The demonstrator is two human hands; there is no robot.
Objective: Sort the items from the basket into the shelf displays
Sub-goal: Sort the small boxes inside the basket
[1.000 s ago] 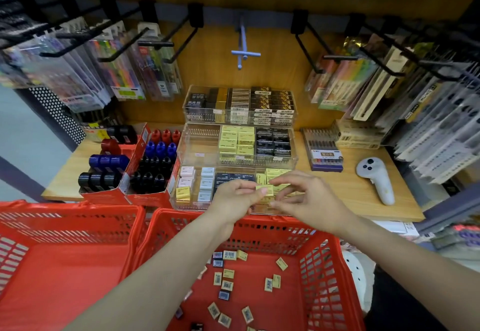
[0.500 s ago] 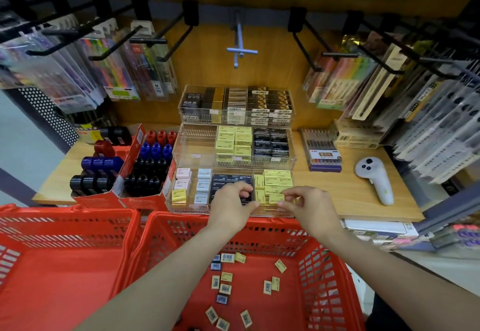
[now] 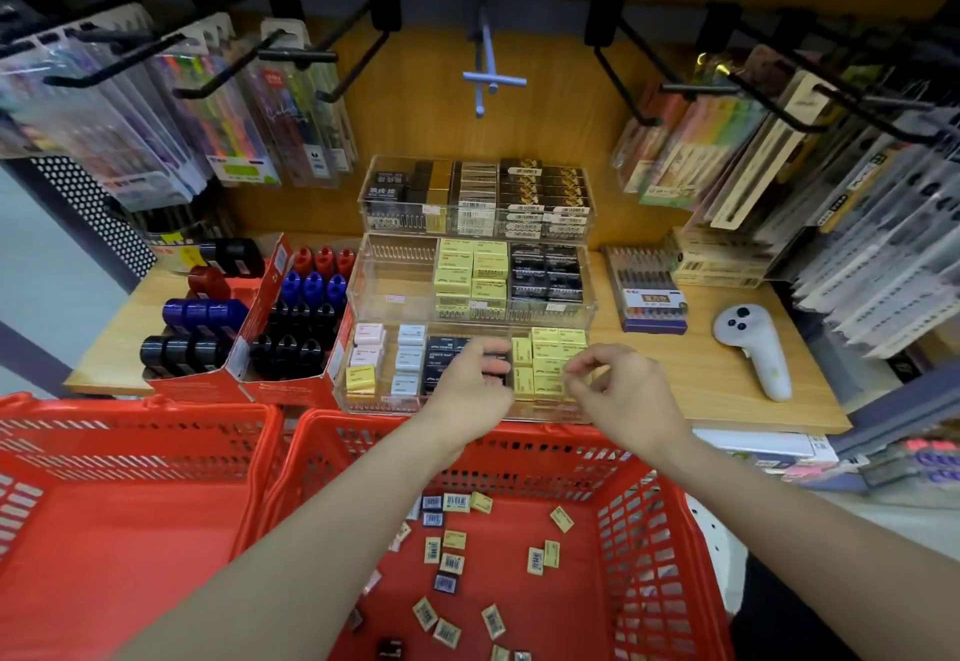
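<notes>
Several small yellow and dark erasers (image 3: 452, 562) lie loose in the right red basket (image 3: 639, 530). Behind it stands a clear tiered display; its front tray (image 3: 545, 412) holds white, dark (image 3: 441, 348) and yellow erasers (image 3: 550, 348) in rows. My left hand (image 3: 475, 385) reaches over the dark row with fingers curled, and something dark, apparently an eraser, sits between them. My right hand (image 3: 618, 390) hovers just above the yellow row, thumb and forefinger close together with nothing seen between them.
A second red basket (image 3: 130, 452) stands at the left. Red cartons (image 3: 291, 333) of black, blue and red items sit left of the display. A pen box (image 3: 652, 291) and a white controller (image 3: 753, 348) lie on the shelf at the right. Pen packs hang on hooks above.
A second ago both hands held a yellow eraser above the tray. My right hand set it among the yellow row and let go; my left hand moved onto the dark row.
</notes>
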